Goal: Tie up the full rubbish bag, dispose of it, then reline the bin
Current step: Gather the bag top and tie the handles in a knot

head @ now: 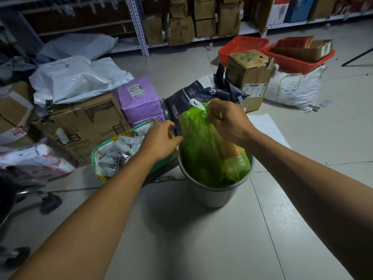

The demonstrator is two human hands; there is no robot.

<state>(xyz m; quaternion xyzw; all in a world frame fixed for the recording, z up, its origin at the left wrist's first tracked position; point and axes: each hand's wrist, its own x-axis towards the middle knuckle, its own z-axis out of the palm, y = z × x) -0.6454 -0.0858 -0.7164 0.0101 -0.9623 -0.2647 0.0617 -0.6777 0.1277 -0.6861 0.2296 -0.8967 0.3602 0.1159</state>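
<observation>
A full green rubbish bag (203, 150) stands in a grey round bin (214, 194) on the tiled floor, rising well above the rim. My right hand (228, 121) is shut on the gathered top of the bag, where a white strip sticks up beside my fingers. At the bag's left side near the bin rim is my left hand (161, 139), its fingertips touching the green plastic; whether it grips the bag I cannot tell.
A green-edged box of small white items (119, 152) sits just left of the bin. Cardboard boxes (80, 126), a purple parcel (140, 100) and a dark paw-print bag (201, 93) crowd behind. Red baskets (242, 46) and shelving stand farther back. A wheeled chair base (48, 201) is at left.
</observation>
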